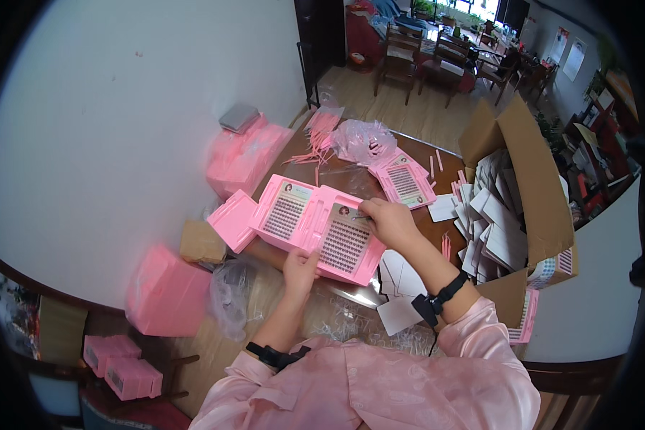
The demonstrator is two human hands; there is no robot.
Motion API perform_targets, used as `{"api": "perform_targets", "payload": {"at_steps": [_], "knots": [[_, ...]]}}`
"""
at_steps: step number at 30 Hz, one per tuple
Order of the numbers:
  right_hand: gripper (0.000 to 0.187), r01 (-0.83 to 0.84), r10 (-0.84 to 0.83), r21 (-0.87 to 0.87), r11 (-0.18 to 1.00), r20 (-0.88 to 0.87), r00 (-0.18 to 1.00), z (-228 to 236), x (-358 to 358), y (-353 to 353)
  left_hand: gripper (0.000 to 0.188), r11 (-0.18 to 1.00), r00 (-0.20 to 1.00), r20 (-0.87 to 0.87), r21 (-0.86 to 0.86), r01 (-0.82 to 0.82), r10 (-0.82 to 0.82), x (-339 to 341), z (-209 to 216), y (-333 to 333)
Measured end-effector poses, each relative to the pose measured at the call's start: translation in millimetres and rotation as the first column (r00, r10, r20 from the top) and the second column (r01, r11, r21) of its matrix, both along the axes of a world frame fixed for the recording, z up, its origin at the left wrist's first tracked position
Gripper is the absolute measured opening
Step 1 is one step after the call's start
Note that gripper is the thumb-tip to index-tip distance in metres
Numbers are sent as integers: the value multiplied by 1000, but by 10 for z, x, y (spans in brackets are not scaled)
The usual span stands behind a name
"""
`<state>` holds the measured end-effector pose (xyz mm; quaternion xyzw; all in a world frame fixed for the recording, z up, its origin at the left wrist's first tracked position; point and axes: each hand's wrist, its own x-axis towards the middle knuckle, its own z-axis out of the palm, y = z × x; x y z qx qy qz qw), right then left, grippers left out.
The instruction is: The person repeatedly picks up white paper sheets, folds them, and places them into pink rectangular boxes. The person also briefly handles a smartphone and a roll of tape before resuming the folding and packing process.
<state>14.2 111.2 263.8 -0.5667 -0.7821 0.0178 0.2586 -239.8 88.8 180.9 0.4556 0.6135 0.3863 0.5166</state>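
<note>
Holding the open pink case (312,226), you have it in front of your body, over the near edge of the brown table (435,231). Your left hand (301,271) is closed on its near edge, thumb on top. Your right hand (390,221) is at the upper corner of the right lash tray (344,247), with fingertips pinching a slim grey thing.

Around it on the table, a pink tray (234,218) is at left, another lash case (406,185) lies beyond, and a crumpled clear bag (365,140) is next to that. At right stands an open carton (541,186) full of white cards (491,222). A white wall (136,107) rises at left; wooden chairs (401,54) stand far on the pale floor (433,118).

The fingers under the case are hidden, so I cannot tell whether it touches the table. The slim thing is too small to name surely. The dark fisheye rim cuts off the shelves (588,140) at right, and the far window is washed out by light.
</note>
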Motion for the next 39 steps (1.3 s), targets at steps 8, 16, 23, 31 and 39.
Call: {"api": "perform_targets", "payload": {"at_steps": [8,16,23,31,39], "knots": [[16,88,-88,136,987,-8,996,146,-138,-290,39,652,964,-265,726,219,-29,97,50,542],[26,429,-413,230,873,-115,903,242,-256,-309,27,759,970,57,634,148,-237,161,35,719],[24,159,-153,-118,980,65,986,372,150,-188,29,781,821,189,476,403,-539,-71,64,927],[22,317,-508,-407,857,-771,384,65,881,-933,47,661,710,-10,356,660,-704,-142,66,850],[17,279,-560,-536,796,-829,4,-835,328,-752,26,634,407,596,232,737,-692,147,634,815]]}}
